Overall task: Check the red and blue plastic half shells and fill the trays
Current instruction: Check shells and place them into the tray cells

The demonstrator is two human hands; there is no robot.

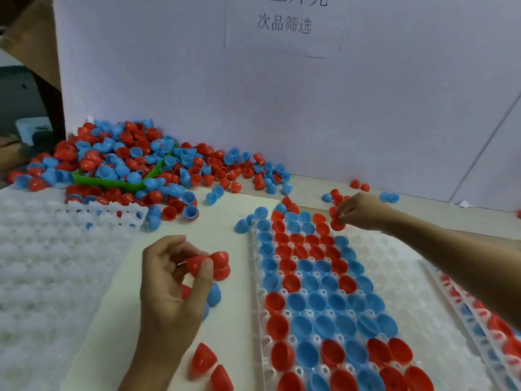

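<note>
Head view
Left hand: the left hand (172, 280) hovers over the bare strip of the worktop (225, 328) near its front edge, fingers curled, thumb and fingertips pinching a cluster of red half shells (214, 263); a blue half shell (213, 293) shows just under the palm.
Right hand: the right hand (359, 211) reaches to the far end of the filled tray, fingers bent, pinching one red shell (337, 223) at the tray's far right corner.
Filled tray: a white dimpled tray (260, 303) runs from the front edge toward the back; its left columns hold red and blue shells, open side up, and its right part shows bare pockets.
Empty trays: white trays (42, 263) lie along the worktop's left edge.
Loose stock: a heap of red and blue shells (135, 162) fills the back left corner, spilling over a green bin (112, 182).
Strays: two red shells (210, 365) lie at the front edge beside the left wrist.
Backdrop: a white board (282, 94) with a printed sign (284, 24) stands along the back edge.
</note>
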